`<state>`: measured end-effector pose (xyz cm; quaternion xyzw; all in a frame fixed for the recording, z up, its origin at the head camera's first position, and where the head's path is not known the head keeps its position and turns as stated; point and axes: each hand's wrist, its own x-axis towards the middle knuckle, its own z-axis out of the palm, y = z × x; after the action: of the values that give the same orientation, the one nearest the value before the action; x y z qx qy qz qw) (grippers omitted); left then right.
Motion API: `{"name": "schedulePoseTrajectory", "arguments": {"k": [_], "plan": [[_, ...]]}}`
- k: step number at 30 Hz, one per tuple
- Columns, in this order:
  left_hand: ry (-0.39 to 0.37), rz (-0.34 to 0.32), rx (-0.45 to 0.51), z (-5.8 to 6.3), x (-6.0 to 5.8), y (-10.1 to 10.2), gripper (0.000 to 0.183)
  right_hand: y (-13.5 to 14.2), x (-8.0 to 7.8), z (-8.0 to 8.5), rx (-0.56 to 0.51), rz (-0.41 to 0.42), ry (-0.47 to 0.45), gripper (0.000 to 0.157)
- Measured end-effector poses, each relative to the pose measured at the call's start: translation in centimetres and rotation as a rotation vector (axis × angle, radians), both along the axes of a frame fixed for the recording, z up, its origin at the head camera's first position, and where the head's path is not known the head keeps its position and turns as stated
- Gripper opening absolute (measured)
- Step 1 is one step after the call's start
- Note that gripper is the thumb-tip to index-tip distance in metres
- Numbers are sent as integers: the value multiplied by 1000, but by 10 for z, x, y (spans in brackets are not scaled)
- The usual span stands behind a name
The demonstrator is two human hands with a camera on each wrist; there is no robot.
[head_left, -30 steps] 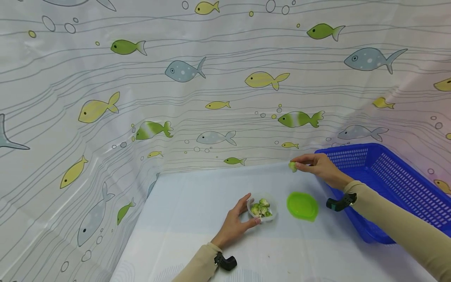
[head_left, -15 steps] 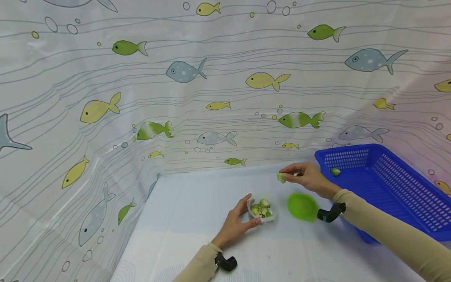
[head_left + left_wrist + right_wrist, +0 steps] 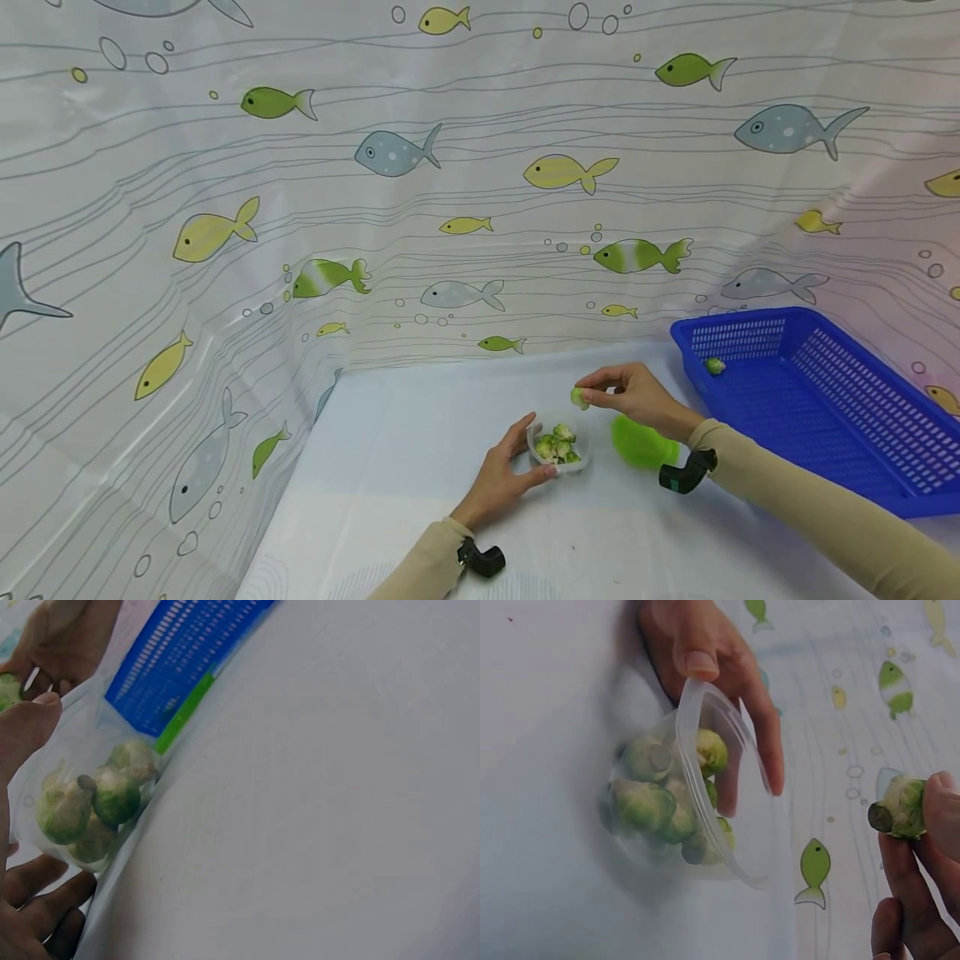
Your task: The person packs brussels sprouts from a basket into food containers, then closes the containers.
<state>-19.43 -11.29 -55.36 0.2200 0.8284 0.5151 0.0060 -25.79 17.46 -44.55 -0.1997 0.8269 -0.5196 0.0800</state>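
Right hand (image 3: 633, 396) pinching 1 sprout (image 3: 579, 398), left hand (image 3: 498, 477) gripping bowl (image 3: 585, 447); white tabletop (image 3: 405, 450), fish backdrop (image 3: 480, 192).

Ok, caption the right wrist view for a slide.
Right hand pinches a Brussels sprout; left hand holds a see-through tub of sprouts.

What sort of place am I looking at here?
Probably a makeshift food-handling corner rather than a full kitchen, though little beyond it shows. A fish-print sheet rises behind a white-covered table, with a translucent tub of Brussels sprouts and a blue perforated basket.
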Motion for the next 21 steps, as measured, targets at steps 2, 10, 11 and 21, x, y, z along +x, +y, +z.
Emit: {"name": "schedulePoseTrajectory", "arguments": {"k": [2,10,11,21], "plan": [[-1,-2,1,1,0,0,89,-4,2,-3,2,-1,-1,28],[-13,-5,7,3,1,0,88,-15,9,-19,4,-13,-19,26],[-12,-3,7,3,1,0,88,-16,10,-21,5,-13,-19,25],[-6,0,2,2,1,-1,86,-23,21,-41,103,-12,159,18]]}}
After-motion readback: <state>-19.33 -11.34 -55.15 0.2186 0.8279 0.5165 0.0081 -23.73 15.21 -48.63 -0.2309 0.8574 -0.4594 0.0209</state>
